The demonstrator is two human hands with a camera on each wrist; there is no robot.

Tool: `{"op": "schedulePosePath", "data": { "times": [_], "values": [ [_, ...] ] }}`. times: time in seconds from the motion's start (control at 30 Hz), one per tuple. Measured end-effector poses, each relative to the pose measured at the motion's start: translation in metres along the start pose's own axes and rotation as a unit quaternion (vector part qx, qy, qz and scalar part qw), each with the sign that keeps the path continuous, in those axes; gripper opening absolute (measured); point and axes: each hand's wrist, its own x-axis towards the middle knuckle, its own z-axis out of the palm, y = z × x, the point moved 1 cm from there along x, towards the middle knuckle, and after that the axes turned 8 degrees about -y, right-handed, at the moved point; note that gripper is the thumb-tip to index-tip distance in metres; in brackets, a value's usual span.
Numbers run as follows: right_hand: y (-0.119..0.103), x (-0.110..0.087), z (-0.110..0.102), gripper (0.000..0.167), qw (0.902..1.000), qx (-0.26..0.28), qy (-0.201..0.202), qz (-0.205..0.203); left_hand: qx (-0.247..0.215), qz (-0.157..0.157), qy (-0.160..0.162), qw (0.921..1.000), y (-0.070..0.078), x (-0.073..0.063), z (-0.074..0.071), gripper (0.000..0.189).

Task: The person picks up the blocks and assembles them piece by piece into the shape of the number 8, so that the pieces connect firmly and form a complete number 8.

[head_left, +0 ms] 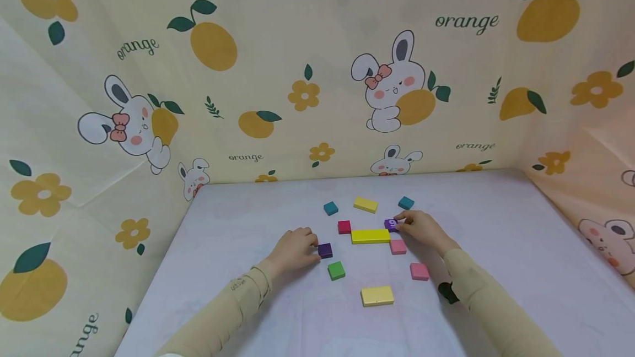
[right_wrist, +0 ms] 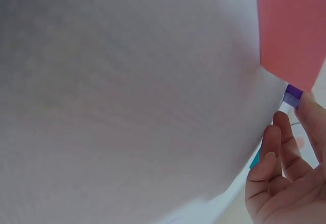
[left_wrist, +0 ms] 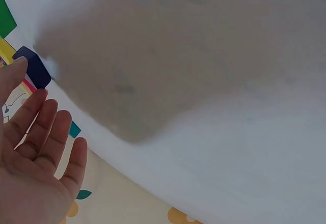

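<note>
Dark purple block (head_left: 326, 251) sits at the fingertips of my left hand (head_left: 294, 250), pinched by its left side between thumb and forefinger. What matters most, I judge, is how it lies to the long yellow bar (head_left: 370, 237): off the bar's left end and a little nearer me, with a gap between. The bar's long axis runs left to right, so closing that gap means going rightward and slightly away from me. My left hand is clearly the closer one. My right hand (head_left: 425, 230) is at the bar's far right corner, gripping a white-marked purple block (head_left: 389, 225). A red block (head_left: 344, 227) stands by the bar's far left corner, so I'd keep in front of it.
</note>
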Motion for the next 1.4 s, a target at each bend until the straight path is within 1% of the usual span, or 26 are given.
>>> {"op": "schedulePosePath", "data": {
  "times": [0.1, 0.37, 0.53, 0.63, 0.8, 0.97, 1.17, 1.4],
  "values": [
    [-0.001, 0.0, 0.0, 0.034, 1.0, 0.006, 0.0, 0.007, -0.005, -0.003, -0.003, 1.0, 0.0, 0.001, 0.001, 0.028],
    [-0.002, 0.0, 0.0, 0.034, 0.9999, 0.008, 0.0, 0.006, -0.01, -0.014, -0.008, 0.9998, 0.001, 0.005, 0.0, 0.028],
    [-0.002, -0.001, 0.0, 0.034, 0.9999, 0.01, -0.004, 0.005, -0.005, -0.01, -0.008, 0.9999, 0.004, 0.009, 0.001, 0.026],
    [-0.002, -0.001, 0.0, 0.034, 0.9999, 0.012, -0.004, 0.006, 0.0, -0.007, -0.01, 0.9999, 0.006, 0.012, 0.001, 0.026],
    [-0.001, 0.0, 0.001, 0.034, 0.9999, 0.012, 0.0, 0.007, 0.001, -0.014, -0.015, 0.9998, 0.011, 0.018, 0.002, 0.029],
    [-0.001, 0.0, 0.001, 0.034, 0.9999, 0.012, 0.0, 0.01, 0.004, -0.011, -0.021, 0.9997, 0.015, 0.024, 0.003, 0.028],
    [0.0, 0.001, 0.001, 0.034, 0.9999, 0.013, 0.002, 0.009, -0.007, -0.012, -0.032, 0.9994, 0.024, 0.03, 0.002, 0.03],
    [0.002, 0.002, 0.002, 0.034, 0.9998, 0.015, 0.001, 0.009, -0.001, -0.008, -0.031, 0.9995, 0.034, 0.037, 0.004, 0.031]
  ]
}}
